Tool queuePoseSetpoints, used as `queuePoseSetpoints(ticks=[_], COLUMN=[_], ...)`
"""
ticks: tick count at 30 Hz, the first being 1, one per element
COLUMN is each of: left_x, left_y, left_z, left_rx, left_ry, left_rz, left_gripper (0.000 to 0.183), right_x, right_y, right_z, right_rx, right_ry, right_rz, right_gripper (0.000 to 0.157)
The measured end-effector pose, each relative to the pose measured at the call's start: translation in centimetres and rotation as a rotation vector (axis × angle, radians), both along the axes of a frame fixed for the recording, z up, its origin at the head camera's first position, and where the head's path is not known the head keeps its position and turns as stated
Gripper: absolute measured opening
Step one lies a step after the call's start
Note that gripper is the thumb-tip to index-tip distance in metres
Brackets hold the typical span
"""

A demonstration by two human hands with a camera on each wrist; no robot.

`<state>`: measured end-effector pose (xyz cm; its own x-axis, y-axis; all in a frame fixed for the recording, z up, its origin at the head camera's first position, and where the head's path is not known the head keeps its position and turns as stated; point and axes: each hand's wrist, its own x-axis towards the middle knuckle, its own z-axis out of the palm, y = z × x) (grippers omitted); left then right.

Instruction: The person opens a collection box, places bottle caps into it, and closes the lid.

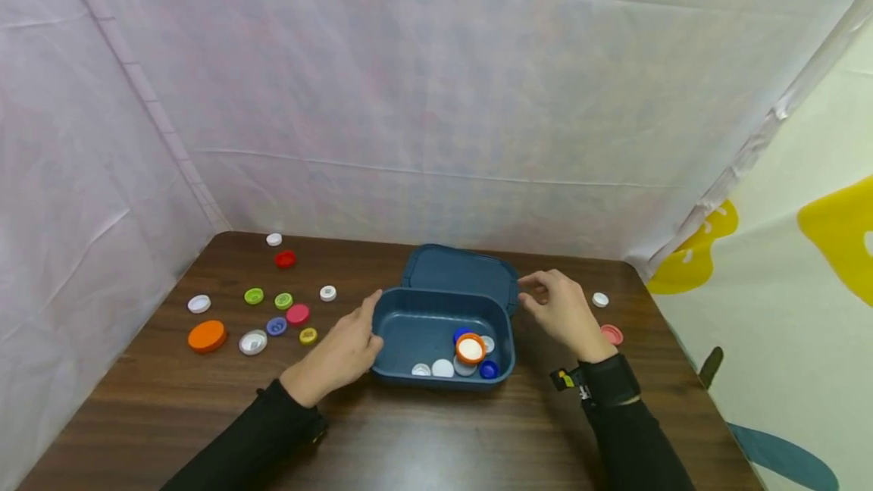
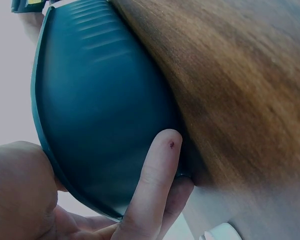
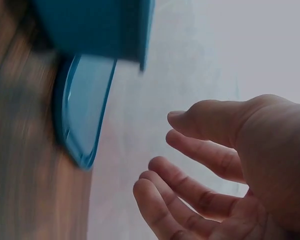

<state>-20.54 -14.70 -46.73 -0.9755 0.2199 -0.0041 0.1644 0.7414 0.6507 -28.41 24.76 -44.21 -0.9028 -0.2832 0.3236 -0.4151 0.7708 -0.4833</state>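
A dark blue plastic box (image 1: 409, 330) stands on the wooden table with several bottle caps inside, mostly toward its right end. Among them are an orange cap with a white middle (image 1: 470, 348), a blue cap (image 1: 489, 370) and a white cap (image 1: 442, 368). My left hand (image 1: 343, 351) grips the box's left end, fingers against the outer wall (image 2: 102, 115). Behind the box lies its matching lid (image 1: 460, 271), partly hidden by it. Beside the lid's right edge, my right hand (image 1: 562, 313) hovers with loosely bent fingers and nothing in them.
Loose caps lie scattered on the left of the table, including a large orange cap (image 1: 207, 336), a pink cap (image 1: 298, 314) and a red cap (image 1: 285, 258). On the right are a white cap (image 1: 600, 299) and a coral cap (image 1: 611, 334). White cloth (image 1: 423, 97) hangs behind.
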Motion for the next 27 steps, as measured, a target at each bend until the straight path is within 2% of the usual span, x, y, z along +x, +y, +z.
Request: queuePoseSetpoints(ticks=[6,11,19,27], left_x=[0.1,0.1,0.0,0.1], left_y=[0.0,-0.1,-0.1,0.0], left_z=[0.1,0.0,-0.1,-0.1], left_rx=[0.007,0.012,0.012,0.023], left_ry=[-0.008,-0.018,-0.032,-0.032], left_rz=[0.002,0.005,0.007,0.004], left_gripper=[0.081,0.081,0.081,0.081], right_x=[-1.5,-2.3,-3.3,-4.1], right_y=[2.6,4.4,6.8,8.4], right_z=[-1.1,-2.1,-3.2,-4.5], right_rx=[0.010,0.036,0.058,0.124], right_ry=[-0.006,-0.045,-0.144,-0.266], right_rz=[-0.069,-0.138,-0.243,-0.283], right_gripper=[0.030,0.039,0.052,0.065])
